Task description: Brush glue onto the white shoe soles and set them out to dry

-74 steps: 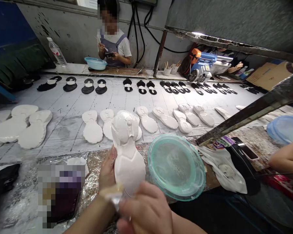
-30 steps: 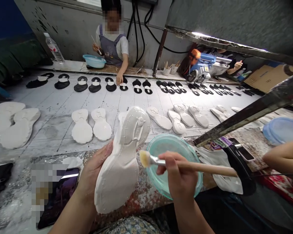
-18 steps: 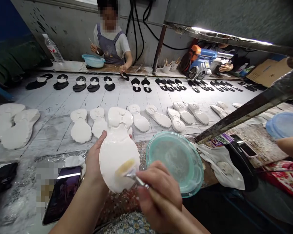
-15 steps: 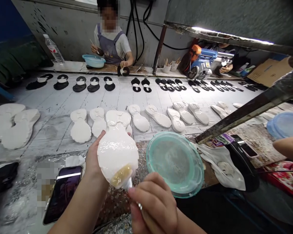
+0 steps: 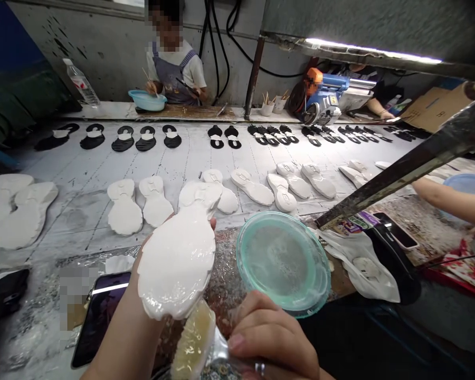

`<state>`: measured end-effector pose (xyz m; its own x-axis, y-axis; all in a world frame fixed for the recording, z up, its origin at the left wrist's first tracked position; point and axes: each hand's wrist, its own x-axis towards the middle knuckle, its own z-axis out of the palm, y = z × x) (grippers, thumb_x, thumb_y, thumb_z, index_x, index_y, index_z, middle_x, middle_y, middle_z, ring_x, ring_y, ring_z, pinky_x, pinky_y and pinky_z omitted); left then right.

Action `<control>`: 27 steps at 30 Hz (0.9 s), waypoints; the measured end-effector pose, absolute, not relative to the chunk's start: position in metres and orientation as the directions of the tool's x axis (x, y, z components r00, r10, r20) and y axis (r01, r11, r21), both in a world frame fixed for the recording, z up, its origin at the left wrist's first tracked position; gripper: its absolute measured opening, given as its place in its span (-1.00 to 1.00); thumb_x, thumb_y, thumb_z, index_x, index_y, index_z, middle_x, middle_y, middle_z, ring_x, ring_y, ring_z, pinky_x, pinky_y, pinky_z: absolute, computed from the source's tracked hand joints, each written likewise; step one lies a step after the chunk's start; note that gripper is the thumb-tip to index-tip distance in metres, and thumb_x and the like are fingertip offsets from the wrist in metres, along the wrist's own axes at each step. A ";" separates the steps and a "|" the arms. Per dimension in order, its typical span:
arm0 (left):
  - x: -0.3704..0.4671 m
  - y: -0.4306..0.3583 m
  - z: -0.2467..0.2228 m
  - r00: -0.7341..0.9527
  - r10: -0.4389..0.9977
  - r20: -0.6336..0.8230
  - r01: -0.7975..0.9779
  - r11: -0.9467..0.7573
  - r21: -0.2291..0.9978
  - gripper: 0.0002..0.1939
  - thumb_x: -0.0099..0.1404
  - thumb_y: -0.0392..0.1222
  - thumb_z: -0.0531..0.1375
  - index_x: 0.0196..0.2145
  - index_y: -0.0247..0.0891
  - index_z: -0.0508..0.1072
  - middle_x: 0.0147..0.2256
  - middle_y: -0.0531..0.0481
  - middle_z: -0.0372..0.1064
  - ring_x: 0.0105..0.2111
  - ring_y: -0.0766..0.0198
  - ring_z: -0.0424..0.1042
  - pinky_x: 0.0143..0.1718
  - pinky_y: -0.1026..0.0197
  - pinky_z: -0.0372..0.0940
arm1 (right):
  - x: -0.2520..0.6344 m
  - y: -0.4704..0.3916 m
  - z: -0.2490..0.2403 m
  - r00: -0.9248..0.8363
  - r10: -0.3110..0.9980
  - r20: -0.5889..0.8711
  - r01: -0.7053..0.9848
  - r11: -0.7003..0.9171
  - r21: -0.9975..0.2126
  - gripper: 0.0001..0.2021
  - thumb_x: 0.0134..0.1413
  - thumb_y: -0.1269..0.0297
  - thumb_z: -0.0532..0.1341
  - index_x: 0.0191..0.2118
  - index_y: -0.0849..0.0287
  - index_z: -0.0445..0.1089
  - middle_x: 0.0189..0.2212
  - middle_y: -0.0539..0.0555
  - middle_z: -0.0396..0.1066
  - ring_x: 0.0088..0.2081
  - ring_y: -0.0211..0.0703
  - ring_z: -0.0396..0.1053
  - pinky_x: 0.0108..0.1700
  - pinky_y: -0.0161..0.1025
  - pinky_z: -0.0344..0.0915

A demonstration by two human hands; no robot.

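My left hand (image 5: 136, 301) is closed around a white shoe sole (image 5: 178, 258) from beneath, with much of the hand hidden behind it. A wet, glossy white coat covers the sole's upturned face. In my right hand (image 5: 275, 338) is a brush (image 5: 193, 338) with wide pale-yellow bristles. Its bristles are just below the sole's rounded lower end, close to the edge. To the right stands a teal basin (image 5: 323, 264) with cloudy, whitish contents. Beyond the held sole, several white soles (image 5: 125, 211) lie along the near side of the long white work surface (image 5: 142, 164).
Black strapped shoe parts (image 5: 172, 139) line the far side. A co-worker (image 5: 178, 74) sits there behind a blue bowl (image 5: 146, 103). A slanted metal post (image 5: 404, 163) crosses at right. Phones (image 5: 98, 316) lie on the bench. Another person's arm (image 5: 451, 195) reaches in from the right.
The brush has come off the sole's lower face, moving down toward me. The sole has tilted and shifted slightly left. The co-worker opposite has lifted the black part off the surface.
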<state>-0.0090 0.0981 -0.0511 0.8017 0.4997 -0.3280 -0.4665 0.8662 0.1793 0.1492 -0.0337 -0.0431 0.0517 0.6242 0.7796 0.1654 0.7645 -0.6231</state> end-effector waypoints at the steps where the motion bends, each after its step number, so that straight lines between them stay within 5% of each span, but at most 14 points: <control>1: -0.010 0.099 -0.051 0.822 0.465 -0.329 -0.431 0.885 0.174 -0.44 0.44 0.04 -0.10 0.05 -0.47 0.43 -0.22 -0.27 0.56 -0.31 0.11 0.58 -0.34 0.10 0.48 | 0.148 -0.035 -0.043 0.143 0.654 0.743 0.126 0.732 -0.669 -0.83 0.18 0.31 0.14 -0.13 0.22 0.36 -0.50 0.02 0.41 -0.51 -0.34 0.33 -0.46 -0.33 0.30; 5: -0.010 0.095 -0.042 0.845 0.374 -0.383 -0.347 0.927 0.140 -0.45 0.39 0.13 -0.04 0.00 -0.36 0.48 -0.21 -0.19 0.57 -0.27 0.16 0.58 -0.28 0.13 0.48 | 0.152 -0.041 -0.040 0.220 0.772 0.597 -0.007 0.613 -0.790 -0.89 0.20 0.26 0.15 -0.21 0.13 0.36 -0.54 -0.01 0.32 -0.46 -0.29 0.32 -0.41 -0.29 0.31; 11: 0.002 0.082 -0.020 0.813 0.311 -0.492 -0.277 0.950 0.142 -0.42 0.11 0.28 0.18 -0.21 -0.31 0.57 -0.41 -0.17 0.55 -0.55 0.17 0.49 -0.56 0.16 0.39 | 0.164 -0.037 -0.033 0.143 0.826 0.546 -0.124 0.562 -0.818 -0.85 0.18 0.21 0.15 -0.31 0.17 0.35 -0.57 -0.02 0.25 -0.48 -0.34 0.25 -0.42 -0.33 0.25; 16: 0.013 0.077 0.004 0.652 0.277 -0.706 -0.267 0.955 0.128 -0.36 0.10 0.40 0.03 -0.41 -0.25 0.55 -0.61 -0.16 0.41 -0.68 0.15 0.38 -0.69 0.16 0.26 | 0.169 -0.033 -0.031 0.119 0.840 0.529 -0.229 0.542 -0.809 -0.86 0.12 0.21 0.18 -0.33 0.17 0.37 -0.58 -0.02 0.24 -0.48 -0.35 0.25 -0.43 -0.37 0.22; 22: 0.006 0.075 0.002 0.607 0.249 -0.754 -0.184 0.968 0.171 -0.23 -0.04 0.49 0.13 -0.18 -0.22 0.57 -0.63 -0.13 0.41 -0.68 0.10 0.40 -0.70 0.12 0.28 | 0.175 -0.030 -0.029 0.144 0.876 0.460 -0.325 0.481 -0.814 -0.88 0.09 0.22 0.21 -0.33 0.13 0.44 -0.61 -0.01 0.26 -0.48 -0.30 0.22 -0.42 -0.32 0.21; 27: 0.001 0.073 -0.001 0.534 0.341 -0.774 -0.231 0.939 0.254 -0.32 0.02 0.33 0.23 -0.06 -0.22 0.55 -0.51 -0.14 0.50 -0.46 -0.09 0.54 -0.55 -0.03 0.42 | 0.181 -0.029 -0.035 0.190 0.896 0.401 -0.425 0.444 -0.789 -0.84 0.07 0.22 0.23 -0.26 0.06 0.54 -0.57 0.00 0.31 -0.46 -0.27 0.22 -0.41 -0.26 0.17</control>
